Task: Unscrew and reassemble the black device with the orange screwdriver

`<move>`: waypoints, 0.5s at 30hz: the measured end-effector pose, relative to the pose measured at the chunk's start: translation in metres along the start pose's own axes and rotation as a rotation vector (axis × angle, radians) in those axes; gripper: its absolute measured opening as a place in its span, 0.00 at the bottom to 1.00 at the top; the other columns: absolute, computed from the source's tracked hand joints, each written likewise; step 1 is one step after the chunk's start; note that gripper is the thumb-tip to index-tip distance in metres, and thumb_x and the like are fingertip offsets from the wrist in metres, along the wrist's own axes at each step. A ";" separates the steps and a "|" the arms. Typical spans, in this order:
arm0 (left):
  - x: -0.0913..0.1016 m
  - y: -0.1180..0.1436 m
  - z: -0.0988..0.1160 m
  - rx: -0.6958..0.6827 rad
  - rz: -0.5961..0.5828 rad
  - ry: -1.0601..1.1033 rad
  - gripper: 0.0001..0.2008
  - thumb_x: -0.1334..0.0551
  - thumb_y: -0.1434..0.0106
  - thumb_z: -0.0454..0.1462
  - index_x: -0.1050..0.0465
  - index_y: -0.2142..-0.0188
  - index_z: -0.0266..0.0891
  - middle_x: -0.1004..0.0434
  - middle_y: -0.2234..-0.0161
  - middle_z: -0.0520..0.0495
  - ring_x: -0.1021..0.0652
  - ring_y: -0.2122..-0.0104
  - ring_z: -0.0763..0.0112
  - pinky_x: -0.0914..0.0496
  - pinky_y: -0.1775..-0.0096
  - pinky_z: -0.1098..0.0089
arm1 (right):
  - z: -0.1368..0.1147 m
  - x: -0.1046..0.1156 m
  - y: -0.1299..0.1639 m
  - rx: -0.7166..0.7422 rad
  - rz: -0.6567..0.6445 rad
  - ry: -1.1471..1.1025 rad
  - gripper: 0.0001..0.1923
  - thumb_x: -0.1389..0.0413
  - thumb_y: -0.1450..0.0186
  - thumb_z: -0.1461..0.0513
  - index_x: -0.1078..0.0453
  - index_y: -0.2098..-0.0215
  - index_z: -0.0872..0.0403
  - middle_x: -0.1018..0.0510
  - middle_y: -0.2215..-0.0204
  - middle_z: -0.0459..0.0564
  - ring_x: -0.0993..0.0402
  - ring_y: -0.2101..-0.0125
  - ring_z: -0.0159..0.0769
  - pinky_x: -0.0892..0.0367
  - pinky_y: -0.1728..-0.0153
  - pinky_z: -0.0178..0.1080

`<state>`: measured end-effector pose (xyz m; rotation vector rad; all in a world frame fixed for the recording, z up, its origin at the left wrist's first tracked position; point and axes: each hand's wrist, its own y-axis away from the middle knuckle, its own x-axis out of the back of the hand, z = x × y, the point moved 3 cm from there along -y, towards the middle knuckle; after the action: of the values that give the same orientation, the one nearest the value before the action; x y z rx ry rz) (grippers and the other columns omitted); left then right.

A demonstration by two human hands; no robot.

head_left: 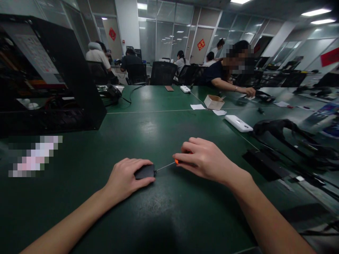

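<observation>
The left hand [127,178] lies flat on the green counter [159,127], near centre, fingers curled over a small black device [145,171] and pressing it down; only the right part of the device shows past the fingers. The right hand [203,158] sits just to its right, fingers pressed together around an orange-handled screwdriver [177,162]. Most of the handle is hidden under the hand. The thin metal shaft runs leftward and its tip meets the right edge of the black device.

To the far left stands an open black computer case [53,70] on the counter. A white power bank [238,123] lies to the right, beyond the right hand and well apart from it. Further off rests a small cardboard box [213,102] with white paper slips [197,106] beside it. Black equipment with cables [280,130] occupies the right side of the counter.

At the far right, another person [225,72] sits at the counter with a hand [249,92] resting on it. Several more people sit in office chairs at the far end of the room, before glass partitions.
</observation>
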<state>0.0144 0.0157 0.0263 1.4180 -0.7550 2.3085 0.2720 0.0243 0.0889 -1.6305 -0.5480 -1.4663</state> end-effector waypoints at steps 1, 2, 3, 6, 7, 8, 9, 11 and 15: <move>0.000 0.000 0.000 -0.004 0.002 0.000 0.19 0.34 0.36 0.52 0.24 0.51 0.46 0.16 0.55 0.49 0.18 0.60 0.59 0.32 0.59 0.63 | 0.000 -0.001 0.000 -0.012 -0.008 -0.021 0.14 0.48 0.27 0.57 0.21 0.55 0.52 0.24 0.66 0.53 0.32 0.66 0.38 0.41 0.66 0.39; 0.000 0.000 0.000 -0.009 0.004 0.001 0.19 0.34 0.36 0.52 0.24 0.51 0.45 0.16 0.55 0.49 0.18 0.60 0.59 0.33 0.59 0.63 | 0.002 -0.005 -0.001 -0.035 -0.034 -0.082 0.14 0.47 0.27 0.55 0.21 0.56 0.52 0.23 0.67 0.53 0.31 0.66 0.37 0.41 0.67 0.38; -0.001 0.000 0.000 -0.014 0.008 0.000 0.19 0.34 0.36 0.52 0.24 0.51 0.45 0.16 0.55 0.49 0.18 0.59 0.59 0.33 0.59 0.63 | 0.006 -0.012 -0.001 -0.068 -0.073 -0.178 0.15 0.46 0.28 0.54 0.21 0.57 0.53 0.22 0.68 0.51 0.30 0.68 0.36 0.41 0.68 0.37; -0.002 0.001 0.000 -0.022 0.024 0.000 0.19 0.34 0.36 0.51 0.24 0.51 0.45 0.16 0.56 0.49 0.18 0.59 0.59 0.33 0.58 0.63 | 0.019 -0.042 -0.003 -0.187 -0.200 -0.533 0.18 0.44 0.29 0.50 0.19 0.61 0.54 0.19 0.71 0.47 0.27 0.73 0.31 0.40 0.70 0.35; -0.002 0.001 0.000 -0.023 0.029 0.001 0.19 0.34 0.36 0.51 0.24 0.51 0.45 0.16 0.56 0.49 0.18 0.59 0.59 0.33 0.59 0.63 | 0.023 -0.052 -0.003 -0.212 -0.228 -0.613 0.18 0.44 0.30 0.50 0.19 0.61 0.54 0.18 0.72 0.47 0.27 0.74 0.30 0.39 0.71 0.34; -0.002 0.001 0.000 -0.023 0.033 0.001 0.19 0.34 0.36 0.51 0.24 0.51 0.45 0.16 0.56 0.49 0.18 0.60 0.59 0.33 0.59 0.63 | 0.026 -0.060 -0.004 -0.224 -0.239 -0.653 0.18 0.44 0.30 0.50 0.19 0.62 0.54 0.18 0.72 0.47 0.27 0.74 0.30 0.39 0.71 0.34; -0.002 0.001 0.000 -0.024 0.034 -0.001 0.19 0.34 0.36 0.51 0.24 0.51 0.44 0.16 0.56 0.49 0.18 0.60 0.59 0.33 0.59 0.63 | 0.029 -0.066 -0.004 -0.226 -0.235 -0.654 0.19 0.44 0.30 0.50 0.19 0.62 0.55 0.18 0.72 0.47 0.27 0.74 0.31 0.39 0.71 0.34; -0.001 0.002 0.001 -0.028 0.034 -0.007 0.19 0.33 0.36 0.51 0.25 0.51 0.44 0.16 0.57 0.49 0.18 0.61 0.59 0.33 0.59 0.62 | 0.031 -0.070 -0.005 -0.205 -0.190 -0.567 0.20 0.44 0.31 0.49 0.20 0.64 0.56 0.19 0.72 0.48 0.27 0.73 0.32 0.39 0.70 0.35; -0.003 0.002 0.001 -0.039 0.052 -0.024 0.19 0.33 0.36 0.50 0.25 0.52 0.42 0.16 0.57 0.48 0.18 0.61 0.58 0.32 0.60 0.62 | 0.026 -0.059 -0.003 -0.117 -0.037 -0.320 0.23 0.46 0.30 0.46 0.22 0.63 0.56 0.22 0.69 0.51 0.28 0.67 0.36 0.38 0.67 0.37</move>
<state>0.0152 0.0134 0.0236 1.4279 -0.8489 2.3057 0.2714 0.0597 0.0349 -1.9739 -0.6828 -1.2904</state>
